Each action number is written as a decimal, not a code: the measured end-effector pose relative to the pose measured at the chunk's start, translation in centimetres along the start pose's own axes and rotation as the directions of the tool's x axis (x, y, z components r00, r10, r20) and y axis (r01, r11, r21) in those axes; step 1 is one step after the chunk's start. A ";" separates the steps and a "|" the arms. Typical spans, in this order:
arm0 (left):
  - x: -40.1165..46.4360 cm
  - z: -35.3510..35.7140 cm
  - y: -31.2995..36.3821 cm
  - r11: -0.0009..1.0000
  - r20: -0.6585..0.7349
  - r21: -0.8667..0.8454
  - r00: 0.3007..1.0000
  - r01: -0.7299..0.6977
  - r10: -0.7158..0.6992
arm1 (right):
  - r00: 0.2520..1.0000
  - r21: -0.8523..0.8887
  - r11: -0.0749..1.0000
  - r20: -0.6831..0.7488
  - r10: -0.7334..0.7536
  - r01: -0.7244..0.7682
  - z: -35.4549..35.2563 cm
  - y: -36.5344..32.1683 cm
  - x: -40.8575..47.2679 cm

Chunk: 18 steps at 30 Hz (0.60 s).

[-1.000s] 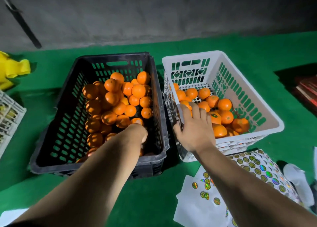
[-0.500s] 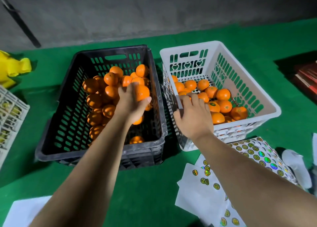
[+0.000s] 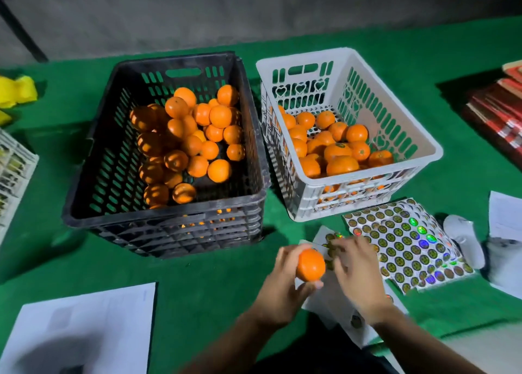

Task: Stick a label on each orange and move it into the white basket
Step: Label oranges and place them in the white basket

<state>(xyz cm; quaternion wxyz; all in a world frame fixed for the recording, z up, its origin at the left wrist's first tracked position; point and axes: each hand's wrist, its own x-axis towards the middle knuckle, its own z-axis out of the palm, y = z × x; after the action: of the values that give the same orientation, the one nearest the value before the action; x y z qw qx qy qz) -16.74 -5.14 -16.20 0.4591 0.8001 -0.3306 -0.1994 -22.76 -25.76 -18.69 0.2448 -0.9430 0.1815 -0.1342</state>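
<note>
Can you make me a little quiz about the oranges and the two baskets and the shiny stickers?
1. True or false: the left hand holds an orange in front of the black basket.
2. Which basket holds more oranges? A) the black basket B) the white basket
3. Fill in: the right hand reaches over the sheets of ____ lying on the green cloth.

Key: 1 true; 2 A; 3 stickers.
</note>
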 end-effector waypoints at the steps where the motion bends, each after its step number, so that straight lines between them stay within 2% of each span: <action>1: 0.3 0.8 -0.7 0.999 0.088 0.039 0.996 0.026 -0.030 | 0.989 -0.067 0.996 0.133 0.063 -0.054 0.5 1.2 -0.8; 3: 0.6 1.9 -1.6 0.993 0.278 0.088 0.955 0.083 -0.105 | 0.927 -0.194 0.971 0.318 0.196 -0.139 1.1 2.4 -1.4; 5: 0.4 2.5 -2.7 0.964 0.401 0.264 0.905 0.033 -0.141 | 0.883 -0.326 0.938 0.399 0.247 -0.114 1.7 3.1 -1.2; 6: 0.3 2.5 -3.2 0.954 0.410 0.296 0.897 0.042 -0.167 | 0.874 -0.366 0.927 0.422 0.241 -0.079 1.9 3.2 -1.0; 9: 0.5 2.4 -3.6 0.961 0.396 0.249 0.892 0.124 -0.218 | 0.878 -0.419 0.908 0.433 0.205 -0.005 2.3 3.2 -0.5; 12: 0.7 2.3 -3.6 0.951 0.396 0.277 0.886 0.136 -0.242 | 0.886 -0.473 0.880 0.427 0.180 0.049 2.5 3.1 -0.6; 15: 0.6 2.3 -3.4 0.951 0.401 0.274 0.882 0.140 -0.246 | 0.916 -0.395 0.918 0.380 0.133 0.031 2.4 3.0 -0.8; 18: 0.6 2.3 -3.8 0.953 0.398 0.264 0.883 0.150 -0.249 | 0.953 -0.158 0.981 0.261 0.154 -0.115 1.8 2.3 -1.0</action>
<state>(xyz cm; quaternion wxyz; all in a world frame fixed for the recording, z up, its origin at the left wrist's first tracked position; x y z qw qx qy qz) -16.43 -5.61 -20.61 0.2589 0.8137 -0.3585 -0.3772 -23.73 -26.52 -21.56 0.2086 -0.9527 0.2192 0.0270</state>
